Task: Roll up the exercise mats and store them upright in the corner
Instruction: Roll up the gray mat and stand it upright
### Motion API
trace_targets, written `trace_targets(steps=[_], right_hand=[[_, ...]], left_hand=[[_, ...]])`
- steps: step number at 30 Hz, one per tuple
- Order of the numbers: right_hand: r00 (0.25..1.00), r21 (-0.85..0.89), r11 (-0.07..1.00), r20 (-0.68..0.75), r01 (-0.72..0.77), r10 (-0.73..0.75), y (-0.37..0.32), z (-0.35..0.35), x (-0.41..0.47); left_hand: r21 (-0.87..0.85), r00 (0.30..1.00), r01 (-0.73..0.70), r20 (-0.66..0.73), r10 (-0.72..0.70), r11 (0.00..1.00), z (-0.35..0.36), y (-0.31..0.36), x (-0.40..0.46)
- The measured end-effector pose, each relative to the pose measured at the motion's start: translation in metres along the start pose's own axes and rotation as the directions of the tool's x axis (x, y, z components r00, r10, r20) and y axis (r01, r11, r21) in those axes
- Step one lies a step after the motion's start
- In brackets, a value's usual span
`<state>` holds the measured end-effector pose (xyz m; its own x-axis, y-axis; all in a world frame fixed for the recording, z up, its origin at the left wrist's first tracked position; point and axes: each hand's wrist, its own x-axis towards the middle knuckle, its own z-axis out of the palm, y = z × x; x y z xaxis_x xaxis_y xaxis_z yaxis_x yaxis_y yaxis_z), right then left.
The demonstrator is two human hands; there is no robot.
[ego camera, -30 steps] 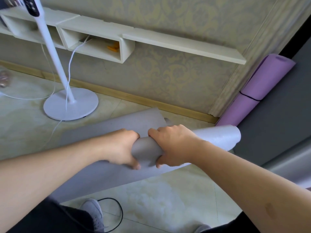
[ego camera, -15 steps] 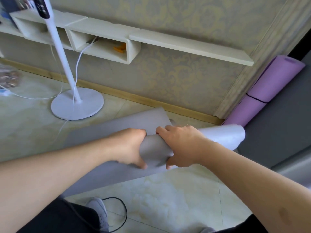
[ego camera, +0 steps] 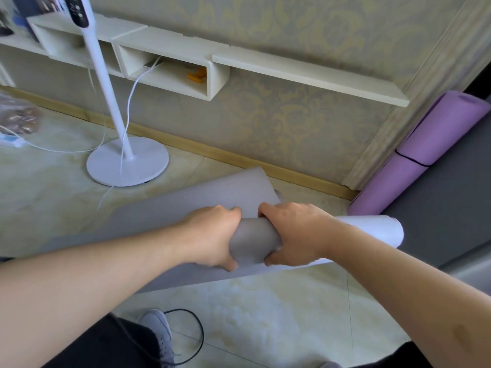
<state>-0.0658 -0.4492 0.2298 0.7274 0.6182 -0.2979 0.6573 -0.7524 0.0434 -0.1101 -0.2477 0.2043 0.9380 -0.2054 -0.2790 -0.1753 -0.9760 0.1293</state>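
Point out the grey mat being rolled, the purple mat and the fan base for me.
grey mat (ego camera: pixel 255 241): head view, rolled part between the hands.
purple mat (ego camera: pixel 435 134): head view, upper half of the roll leaning in the corner.
fan base (ego camera: pixel 127 166): head view, flat round disc.

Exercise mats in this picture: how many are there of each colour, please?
Grey mat, partly rolled, gripped by the left hand and the right hand: 1
Purple mat, rolled, leaning in the corner: 1
Total: 2
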Motion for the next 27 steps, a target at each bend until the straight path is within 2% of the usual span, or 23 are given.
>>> trace_targets(steps=[3, 5, 7, 11, 13, 15, 19, 21, 24, 27], right_hand=[[0.994, -0.164, 0.986, -0.094, 0.036, -0.052, -0.001, -0.001, 0.002], [0.994, -0.150, 0.989, -0.103, 0.007, -0.022, -0.002, -0.003, 0.003], [0.997, -0.115, 0.993, -0.075, -0.021, 0.013, -0.003, -0.003, 0.003], [0.997, 0.037, 0.997, 0.050, -0.061, 0.059, -0.003, -0.005, 0.002], [0.991, 0.105, 0.990, 0.106, -0.089, 0.077, -0.001, -0.006, 0.000], [0.993, 0.078, 0.994, 0.096, -0.078, 0.071, -0.001, -0.006, -0.001], [0.999, -0.124, 0.992, -0.042, 0.006, -0.011, -0.005, -0.005, -0.002], [0.999, -0.123, 0.992, -0.050, -0.003, -0.003, -0.007, -0.006, -0.001], [0.999, -0.053, 0.998, 0.005, -0.031, 0.031, -0.005, -0.009, -0.002], [0.993, 0.134, 0.987, 0.084, -0.091, 0.080, -0.001, -0.011, -0.002]], left_hand=[[-0.176, 0.994, 0.063, 0.099, -0.046, 0.982, -0.015, -0.010, 0.002], [-0.207, 0.993, 0.063, 0.113, -0.041, 0.976, -0.019, -0.014, 0.002], [-0.170, 0.995, 0.044, 0.092, -0.028, 0.984, -0.017, -0.011, -0.001], [0.053, 0.997, -0.072, -0.009, 0.072, 0.996, 0.002, -0.003, -0.003], [0.061, 0.996, -0.082, -0.036, 0.085, 0.995, 0.005, -0.001, -0.001], [0.005, 0.998, -0.054, -0.028, 0.054, 0.999, -0.001, -0.001, 0.002], [-0.206, 0.997, 0.009, 0.074, 0.007, 0.979, -0.013, -0.014, 0.007], [-0.234, 0.994, 0.016, 0.105, 0.009, 0.972, -0.017, -0.014, 0.003], [-0.087, 0.998, -0.027, 0.062, 0.033, 0.996, -0.017, -0.004, -0.005], [0.092, 0.994, -0.093, -0.040, 0.097, 0.991, -0.003, -0.001, -0.001]])
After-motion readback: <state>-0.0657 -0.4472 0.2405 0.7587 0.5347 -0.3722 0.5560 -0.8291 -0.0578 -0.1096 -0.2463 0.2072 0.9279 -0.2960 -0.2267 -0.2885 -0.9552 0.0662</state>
